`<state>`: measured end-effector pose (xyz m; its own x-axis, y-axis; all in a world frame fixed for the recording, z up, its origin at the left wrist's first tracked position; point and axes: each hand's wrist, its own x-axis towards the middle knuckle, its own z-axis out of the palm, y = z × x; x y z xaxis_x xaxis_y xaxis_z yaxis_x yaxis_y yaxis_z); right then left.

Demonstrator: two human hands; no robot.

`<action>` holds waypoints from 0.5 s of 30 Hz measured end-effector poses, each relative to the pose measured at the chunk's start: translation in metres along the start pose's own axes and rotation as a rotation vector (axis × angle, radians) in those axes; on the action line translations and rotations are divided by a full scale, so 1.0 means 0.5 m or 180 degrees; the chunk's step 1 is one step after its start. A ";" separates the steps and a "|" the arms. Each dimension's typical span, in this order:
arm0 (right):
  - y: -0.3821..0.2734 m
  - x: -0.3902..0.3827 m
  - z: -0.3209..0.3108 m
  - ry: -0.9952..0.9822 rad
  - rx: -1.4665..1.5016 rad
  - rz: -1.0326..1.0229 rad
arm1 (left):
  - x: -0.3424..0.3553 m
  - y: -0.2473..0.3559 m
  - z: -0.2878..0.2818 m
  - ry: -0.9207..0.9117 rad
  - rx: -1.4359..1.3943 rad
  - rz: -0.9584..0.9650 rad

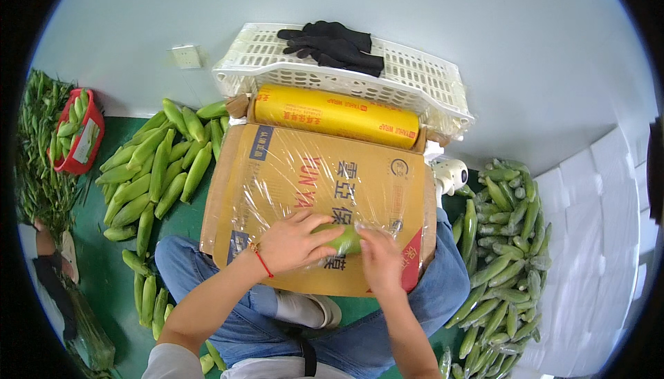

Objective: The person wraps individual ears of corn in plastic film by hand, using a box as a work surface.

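A green ear of corn in its husk [344, 240] lies on clear plastic film [366, 196], which is stretched over the brown cardboard box [273, 189] in front of me. My left hand [294, 242], a red string at its wrist, lies over the ear's left end with its fingers curled onto it. My right hand [382, 260] closes on the ear's right end, with film bunched at its fingertips. Those fingertips partly hide that end. Behind the box top sits a large yellow roll of film [335, 113], mounted crosswise.
Unwrapped ears of corn [155, 164] are heaped on the green floor [104, 275] at left. Film-wrapped ears [508, 241] are piled at right. Black gloves [335, 47] lie on a white plastic crate [422, 75]. A red basket [93, 133] and part of another person [52, 272] appear far left.
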<state>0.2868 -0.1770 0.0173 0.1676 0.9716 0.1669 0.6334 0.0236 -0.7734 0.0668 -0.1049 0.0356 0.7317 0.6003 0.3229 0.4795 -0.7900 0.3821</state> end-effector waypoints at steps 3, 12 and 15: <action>-0.014 0.058 0.035 0.0092 -0.1084 -0.1154 | -0.038 0.016 -0.022 0.1310 -0.0552 -0.0739; -0.029 0.109 0.052 0.0044 -0.1469 -0.1352 | -0.170 -0.101 -0.125 0.0893 -0.1343 -0.2131; -0.011 0.140 0.075 0.0187 -0.1098 -0.1875 | -0.018 -0.202 -0.145 0.0518 -0.0803 -0.0890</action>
<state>0.2665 -0.1003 0.0103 -0.2443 0.8051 0.5405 0.8343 0.4585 -0.3060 -0.0232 -0.0216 0.0568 0.4941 0.8155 0.3013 0.5005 -0.5502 0.6684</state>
